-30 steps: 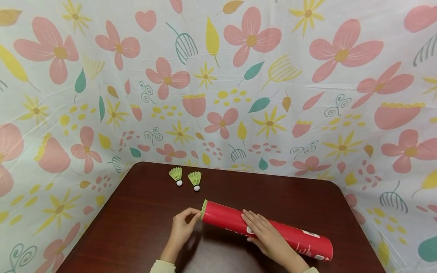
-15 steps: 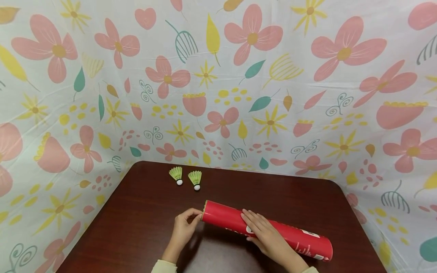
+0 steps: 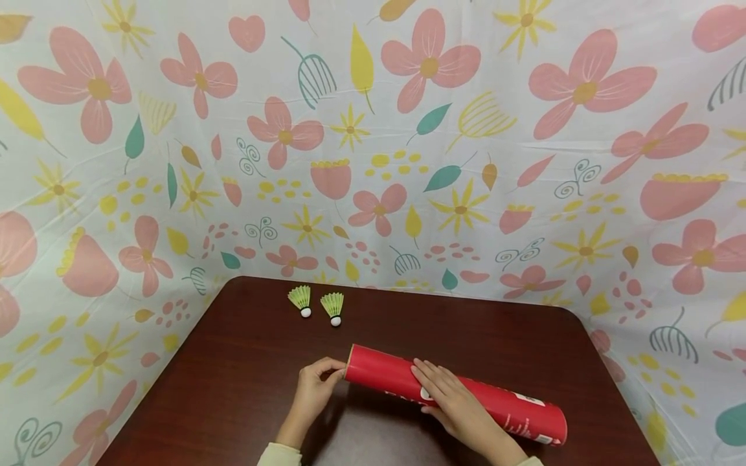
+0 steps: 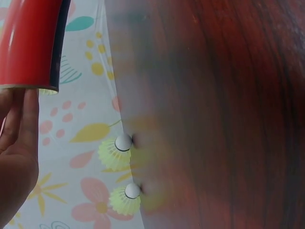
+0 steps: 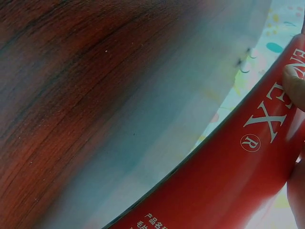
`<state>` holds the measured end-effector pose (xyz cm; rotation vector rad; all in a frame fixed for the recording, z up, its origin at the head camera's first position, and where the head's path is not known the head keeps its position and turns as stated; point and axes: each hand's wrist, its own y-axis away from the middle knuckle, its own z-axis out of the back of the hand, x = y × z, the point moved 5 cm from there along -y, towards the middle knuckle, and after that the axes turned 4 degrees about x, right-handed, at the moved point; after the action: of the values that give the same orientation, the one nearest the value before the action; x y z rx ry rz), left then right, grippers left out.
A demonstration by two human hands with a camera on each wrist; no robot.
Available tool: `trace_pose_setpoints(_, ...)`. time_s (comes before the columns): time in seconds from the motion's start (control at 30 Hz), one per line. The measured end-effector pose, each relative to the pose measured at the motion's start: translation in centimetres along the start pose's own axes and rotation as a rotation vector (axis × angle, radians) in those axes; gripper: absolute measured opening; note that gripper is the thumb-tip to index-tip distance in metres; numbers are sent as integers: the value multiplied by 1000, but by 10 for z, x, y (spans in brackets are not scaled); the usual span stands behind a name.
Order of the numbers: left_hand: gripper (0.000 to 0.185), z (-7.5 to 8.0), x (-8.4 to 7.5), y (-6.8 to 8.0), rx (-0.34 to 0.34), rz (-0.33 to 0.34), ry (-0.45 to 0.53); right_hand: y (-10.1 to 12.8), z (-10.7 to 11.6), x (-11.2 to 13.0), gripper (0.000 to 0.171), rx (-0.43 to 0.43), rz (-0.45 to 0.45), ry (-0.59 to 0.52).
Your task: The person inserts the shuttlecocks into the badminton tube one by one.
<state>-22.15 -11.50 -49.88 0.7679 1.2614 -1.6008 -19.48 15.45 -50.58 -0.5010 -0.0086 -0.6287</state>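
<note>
A: Head view: red tube (image 3: 454,391) is laid on its side on the dark table (image 3: 245,362), near centre, running from left-far to right-near. Right hand (image 3: 451,401) is laid flat over the tube's middle, fingers straight, pressing rather than clasping. Left hand (image 3: 311,388) is at the tube's open left end, fingertips curled against the rim; a pinch on something there cannot be told. Two green shuttlecocks (image 3: 317,302) are stood apart at the far left.

B: Left wrist view?

A: Left fingers (image 4: 21,124) touch the tube mouth (image 4: 31,45); a sliver of green is seen just inside. Shuttlecocks (image 4: 121,171) are seen beyond.

B: Right wrist view?

A: Tube wall (image 5: 238,176) with lettering, a fingertip (image 5: 295,86) pressed on it.

B: Step, next move?

A: Judged: a shuttlecock is being seated inside the tube. Next would call for the tube kept steady and another shuttlecock fetched from far left.

B: Change?

A: A second ago green feathers stuck out of the mouth; now almost none is shown.
</note>
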Motion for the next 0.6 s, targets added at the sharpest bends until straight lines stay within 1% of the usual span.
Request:
trace_pose_setpoints(0.13, 12, 0, 18, -1, 50, 4, 19, 1, 0, -1, 69, 11, 1, 6)
trace_pose_setpoints(0.23, 9, 3, 21, -2, 82, 11, 0, 1, 0, -2, 65, 35, -19, 15)
trace_pose_setpoints(0.3, 7, 6, 23, -3, 80, 9, -17, 0, 1, -3, 63, 34, -26, 22)
trace_pose_setpoints(0.43, 6, 13, 28, -5, 63, 16, -54, -1, 3, -3, 65, 5, -7, 31)
trace_pose_setpoints(0.6, 6, 25, 36, -14, 74, 38, -112, -2, 4, -2, 63, -2, 10, 37)
